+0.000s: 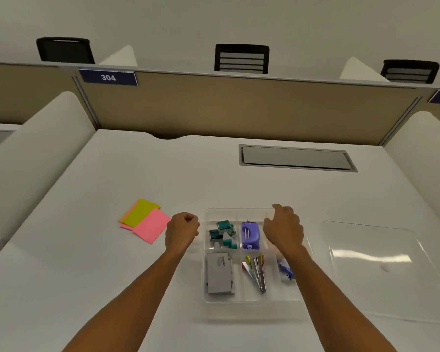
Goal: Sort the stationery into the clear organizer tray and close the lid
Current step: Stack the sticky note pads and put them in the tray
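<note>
The clear organizer tray (239, 299) lies on the white desk in front of me. Its compartments hold teal staple boxes (222, 231), a purple stapler (250, 235), a grey box (219, 273), scissors with coloured clips (256, 271) and a blue item (285, 269). My right hand (283, 228) hovers over the tray's far right compartment, fingers loosely curled, nothing seen in it. My left hand (182, 228) is curled into a fist just left of the tray, holding nothing visible. Pink and yellow sticky notes (144, 219) lie on the desk to the left. The clear lid (381, 270) lies flat to the right.
A tan partition (239, 107) with a "304" label stands at the desk's far edge. A grey cable hatch (296, 158) is set into the desk behind the tray. White side dividers flank the desk, and black chairs show beyond the partition.
</note>
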A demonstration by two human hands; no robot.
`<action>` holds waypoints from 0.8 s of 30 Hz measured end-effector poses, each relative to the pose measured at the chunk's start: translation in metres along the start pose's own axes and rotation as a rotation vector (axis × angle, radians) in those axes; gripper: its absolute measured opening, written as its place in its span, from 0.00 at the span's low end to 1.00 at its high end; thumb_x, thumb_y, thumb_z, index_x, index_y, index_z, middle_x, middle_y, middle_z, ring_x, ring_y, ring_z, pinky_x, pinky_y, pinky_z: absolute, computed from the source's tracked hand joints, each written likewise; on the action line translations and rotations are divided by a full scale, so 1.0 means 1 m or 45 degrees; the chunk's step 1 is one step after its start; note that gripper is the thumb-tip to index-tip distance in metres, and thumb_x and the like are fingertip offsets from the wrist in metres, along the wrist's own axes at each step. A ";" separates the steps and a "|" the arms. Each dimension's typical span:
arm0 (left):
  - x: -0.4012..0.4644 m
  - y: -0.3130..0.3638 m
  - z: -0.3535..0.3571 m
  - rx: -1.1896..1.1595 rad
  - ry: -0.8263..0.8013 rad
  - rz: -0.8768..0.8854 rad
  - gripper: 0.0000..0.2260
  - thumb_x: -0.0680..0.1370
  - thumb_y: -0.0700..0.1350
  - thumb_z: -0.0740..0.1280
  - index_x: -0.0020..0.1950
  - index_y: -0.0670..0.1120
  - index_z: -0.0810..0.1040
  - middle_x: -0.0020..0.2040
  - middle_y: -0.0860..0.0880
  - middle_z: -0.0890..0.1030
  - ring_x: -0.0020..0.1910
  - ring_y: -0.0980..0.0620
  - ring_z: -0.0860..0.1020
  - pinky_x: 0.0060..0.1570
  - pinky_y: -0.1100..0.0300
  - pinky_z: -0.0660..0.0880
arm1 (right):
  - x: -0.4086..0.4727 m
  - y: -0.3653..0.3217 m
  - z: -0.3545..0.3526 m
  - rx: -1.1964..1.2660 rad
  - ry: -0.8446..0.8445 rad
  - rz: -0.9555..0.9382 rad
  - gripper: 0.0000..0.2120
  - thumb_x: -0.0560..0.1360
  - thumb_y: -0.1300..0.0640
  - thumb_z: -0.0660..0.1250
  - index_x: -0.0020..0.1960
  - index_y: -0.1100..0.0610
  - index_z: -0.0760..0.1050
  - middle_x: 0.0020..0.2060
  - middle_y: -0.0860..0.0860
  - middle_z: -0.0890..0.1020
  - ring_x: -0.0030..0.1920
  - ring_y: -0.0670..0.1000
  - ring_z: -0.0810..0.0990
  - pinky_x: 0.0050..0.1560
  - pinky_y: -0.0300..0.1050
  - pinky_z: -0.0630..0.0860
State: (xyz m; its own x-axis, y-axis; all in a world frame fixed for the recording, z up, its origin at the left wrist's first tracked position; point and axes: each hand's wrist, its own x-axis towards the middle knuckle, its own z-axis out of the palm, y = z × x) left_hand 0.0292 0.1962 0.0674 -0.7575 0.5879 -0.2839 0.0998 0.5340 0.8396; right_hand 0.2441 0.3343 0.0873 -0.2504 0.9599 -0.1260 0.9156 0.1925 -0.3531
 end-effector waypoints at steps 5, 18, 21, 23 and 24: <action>0.017 -0.021 -0.031 -0.032 0.089 -0.026 0.06 0.75 0.45 0.64 0.42 0.51 0.80 0.38 0.53 0.83 0.37 0.53 0.83 0.42 0.49 0.82 | -0.007 -0.056 0.011 0.180 -0.074 -0.182 0.25 0.77 0.48 0.64 0.72 0.51 0.67 0.69 0.55 0.71 0.66 0.59 0.72 0.63 0.56 0.71; 0.072 -0.077 -0.119 0.183 0.311 -0.052 0.18 0.73 0.42 0.68 0.63 0.44 0.76 0.59 0.42 0.75 0.56 0.42 0.77 0.55 0.50 0.76 | -0.045 -0.193 0.088 -0.079 -0.358 -0.692 0.30 0.78 0.44 0.63 0.75 0.55 0.62 0.69 0.56 0.69 0.66 0.59 0.71 0.64 0.54 0.70; 0.087 -0.080 -0.129 0.231 0.216 -0.009 0.20 0.72 0.43 0.70 0.63 0.43 0.76 0.59 0.42 0.76 0.57 0.42 0.77 0.56 0.50 0.76 | -0.049 -0.216 0.108 -0.157 -0.409 -0.710 0.31 0.76 0.43 0.65 0.74 0.56 0.61 0.68 0.57 0.69 0.64 0.60 0.71 0.61 0.55 0.70; 0.096 -0.077 -0.133 0.295 0.162 0.034 0.20 0.73 0.44 0.70 0.64 0.44 0.76 0.61 0.42 0.75 0.59 0.42 0.76 0.58 0.50 0.75 | -0.049 -0.228 0.120 -0.213 -0.447 -0.680 0.33 0.75 0.43 0.66 0.74 0.56 0.60 0.68 0.57 0.68 0.63 0.61 0.71 0.60 0.54 0.70; 0.100 -0.076 -0.134 0.342 0.140 0.042 0.20 0.73 0.44 0.69 0.65 0.44 0.75 0.61 0.42 0.75 0.60 0.42 0.76 0.58 0.50 0.74 | -0.050 -0.233 0.125 -0.251 -0.457 -0.666 0.35 0.74 0.42 0.67 0.74 0.57 0.59 0.68 0.58 0.68 0.63 0.61 0.70 0.60 0.54 0.70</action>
State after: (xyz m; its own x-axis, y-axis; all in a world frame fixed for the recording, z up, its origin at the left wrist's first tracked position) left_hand -0.1404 0.1332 0.0377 -0.8148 0.5461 -0.1947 0.2817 0.6664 0.6904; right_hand 0.0035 0.2164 0.0604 -0.7356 0.6088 -0.2971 0.6766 0.6812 -0.2794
